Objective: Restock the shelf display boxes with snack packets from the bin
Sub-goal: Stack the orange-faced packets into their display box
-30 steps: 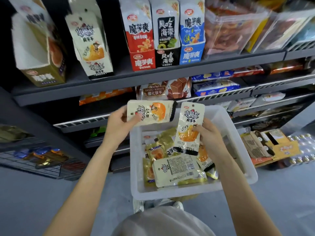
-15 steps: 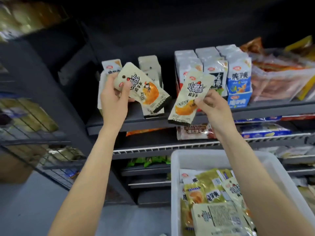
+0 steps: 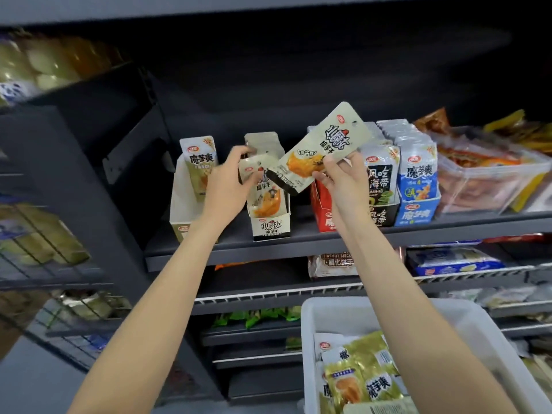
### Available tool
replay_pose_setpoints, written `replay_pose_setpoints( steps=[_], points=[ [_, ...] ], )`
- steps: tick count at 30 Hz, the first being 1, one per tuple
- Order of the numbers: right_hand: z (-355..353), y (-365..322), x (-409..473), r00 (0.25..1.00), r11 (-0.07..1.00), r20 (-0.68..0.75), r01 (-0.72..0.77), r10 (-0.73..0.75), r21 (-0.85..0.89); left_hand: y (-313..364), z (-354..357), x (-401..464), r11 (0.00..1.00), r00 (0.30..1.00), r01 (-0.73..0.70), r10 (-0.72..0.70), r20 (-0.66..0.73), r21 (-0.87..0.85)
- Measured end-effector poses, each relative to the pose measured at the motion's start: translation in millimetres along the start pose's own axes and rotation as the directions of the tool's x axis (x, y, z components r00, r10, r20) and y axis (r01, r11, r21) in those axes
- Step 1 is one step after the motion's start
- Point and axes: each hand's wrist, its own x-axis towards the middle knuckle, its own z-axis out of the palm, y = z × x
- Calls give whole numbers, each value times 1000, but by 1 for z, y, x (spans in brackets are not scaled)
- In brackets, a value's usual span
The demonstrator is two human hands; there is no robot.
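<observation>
While the left hand [image 3: 230,186] pinches one packet [image 3: 263,189] upright, low end already in the cream display box [image 3: 270,225] on the shelf [image 3: 298,243], the right hand [image 3: 343,177] grips a second packet [image 3: 322,150], tilted, just right of and above that box.

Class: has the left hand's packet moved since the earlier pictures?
Yes. The left hand brought its packet up from over the bin into the cream display box.
</observation>
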Motion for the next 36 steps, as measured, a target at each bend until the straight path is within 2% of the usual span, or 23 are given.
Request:
replay_pose_setpoints(
  steps=[3, 8, 11, 13, 16, 20, 22, 24, 25, 27, 30, 33, 36],
  points=[
    [6, 6, 4, 998, 990, -12, 57, -59, -130, -12, 6, -3, 1000, 999, 13, -12, 43, -21],
    [21, 15, 10, 966, 870, 134, 259, -222, -419, -23, 5, 0, 997, 969, 26, -7, 248, -73],
    [25, 18, 16, 961, 838, 138, 276, -239, -471, -25, 8, 4, 998, 987, -20, 29, 159, -58],
    [26, 23, 21, 968, 830, 135, 251, -212, -498, -25, 11, 4, 999, 994, -40, 37, 106, 25],
    [29, 32, 25, 969, 773, 167, 245, -181, -585, -28, 11, -3, 988, 991, -42, 24, 128, 146],
    [29, 41, 22, 953, 604, 268, 297, -139, -740, -32, 6, -11, 999, 977, 28, -37, 208, 47],
    [27, 48, 16, 950, 469, 299, 304, -87, -829, -33, 5, -12, 998, 976, 62, -59, 208, -5],
    [25, 54, 9, 954, 343, 282, 298, -97, -890, -31, 4, -14, 994, 978, 92, -80, 191, -58],
    [24, 55, 4, 954, 331, 273, 300, -127, -895, -29, 4, -15, 991, 980, 102, -86, 178, -85],
    [19, 54, -7, 939, 391, 265, 333, -219, -858, -22, 2, -20, 984, 990, 98, -81, 118, -148],
    [0, 47, -30, 890, 462, 295, 436, -347, -772, -2, 3, -41, 973, 996, 47, -63, -64, -226],
    [-31, 38, -61, 888, 495, 320, 451, -329, -743, 20, 11, -78, 967, 967, -73, 9, -255, -244],
    [-77, 37, -89, 904, 478, 357, 427, -235, -767, 35, 29, -118, 953, 931, -209, 125, -343, -221]
  ],
)
